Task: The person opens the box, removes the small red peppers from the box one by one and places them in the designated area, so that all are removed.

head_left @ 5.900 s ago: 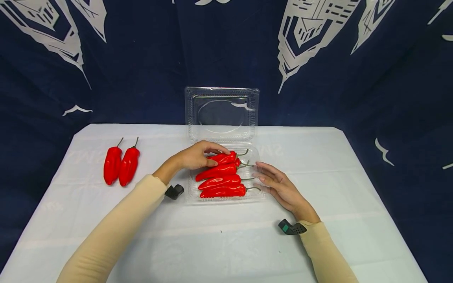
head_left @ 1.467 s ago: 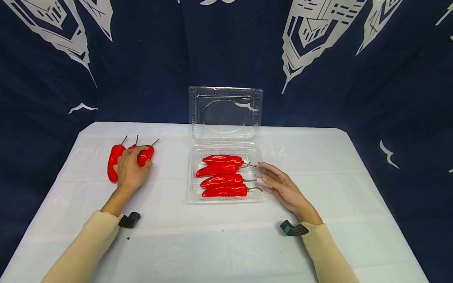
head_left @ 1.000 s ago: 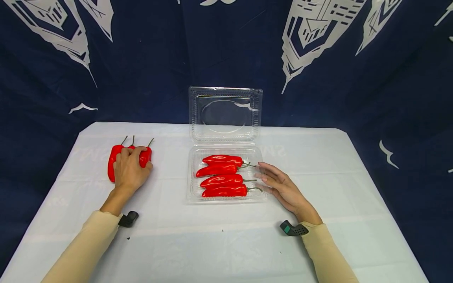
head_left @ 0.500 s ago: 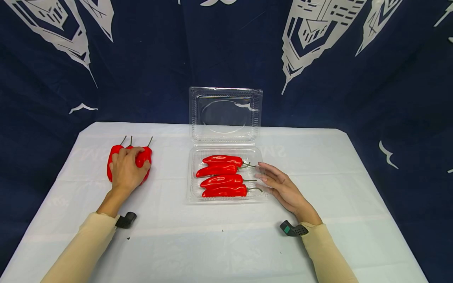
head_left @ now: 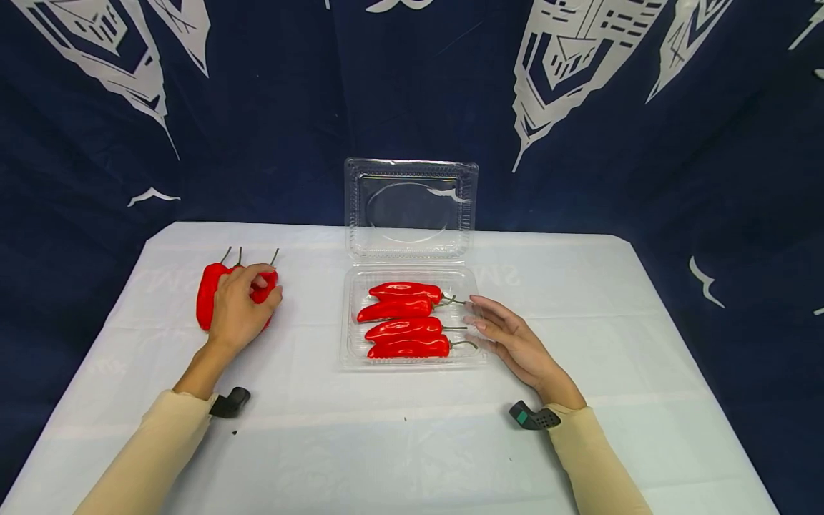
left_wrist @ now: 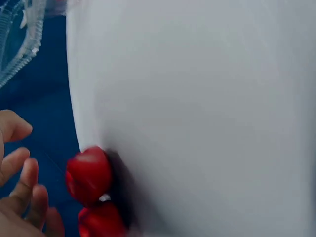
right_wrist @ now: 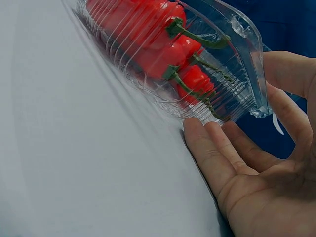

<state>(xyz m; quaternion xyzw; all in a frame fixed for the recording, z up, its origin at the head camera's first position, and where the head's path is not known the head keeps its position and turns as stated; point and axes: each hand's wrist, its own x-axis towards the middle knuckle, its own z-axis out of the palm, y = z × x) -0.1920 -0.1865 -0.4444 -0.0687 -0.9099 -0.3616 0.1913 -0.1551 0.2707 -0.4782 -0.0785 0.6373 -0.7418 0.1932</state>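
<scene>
At the left of the table, three red chili peppers [head_left: 207, 297] lie side by side with their stems pointing away. My left hand [head_left: 239, 304] is over them and hides much of two. In the left wrist view its fingers [left_wrist: 30, 173] are loosely bent and apart from the red peppers [left_wrist: 90, 175], holding nothing. A clear plastic clamshell box [head_left: 350, 350] stands mid-table, lid up, with several red peppers [head_left: 402, 327] lying crosswise in it, stems to the right. My right hand [head_left: 515, 347] rests its fingertips against the box's right side, thumb by the rim.
The raised clear lid [head_left: 410, 207] stands at the table's back edge, before a dark blue patterned cloth [head_left: 277, 129]. White cloth covers the table [head_left: 360, 443]. A small dark speck [head_left: 234, 432] lies near my left wrist.
My left hand has taken a pepper from the back of the box, laid it beside the two at left and pushed them together. It has now loosened from them. The right hand stays put.
</scene>
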